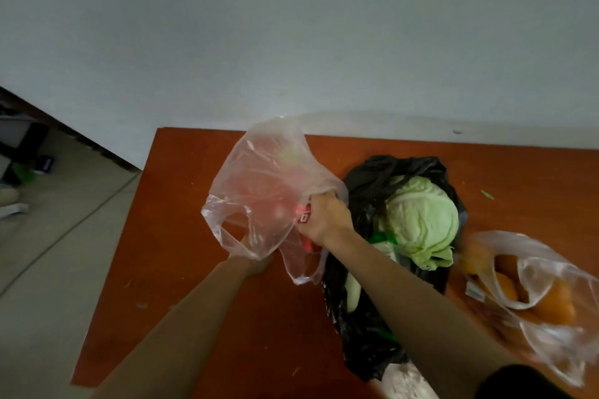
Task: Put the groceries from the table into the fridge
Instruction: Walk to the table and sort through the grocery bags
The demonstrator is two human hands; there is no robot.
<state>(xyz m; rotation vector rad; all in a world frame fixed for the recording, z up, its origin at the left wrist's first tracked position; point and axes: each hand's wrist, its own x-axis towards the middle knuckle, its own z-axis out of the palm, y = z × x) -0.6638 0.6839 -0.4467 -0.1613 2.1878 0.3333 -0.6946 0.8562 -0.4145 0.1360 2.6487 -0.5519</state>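
A clear plastic bag [269, 185] with reddish and pale green produce inside is lifted above the red-brown table [181, 204]. My left hand [256, 264] grips the bag from below, mostly hidden behind the plastic. My right hand [324, 217] is closed on the bag's right side, with a red packet [305, 219] showing by its fingers. To the right, a pale green cabbage [421, 220] lies in an open black bag [366, 334], with a white vegetable [353, 293] beside it. A second clear bag of oranges [534, 298] rests at the far right.
The table stands against a plain pale wall [291, 42]. Its left edge drops to a tiled floor [48, 253], where cluttered items lie at the far left. A small green scrap [486, 194] sits on the table near the back right.
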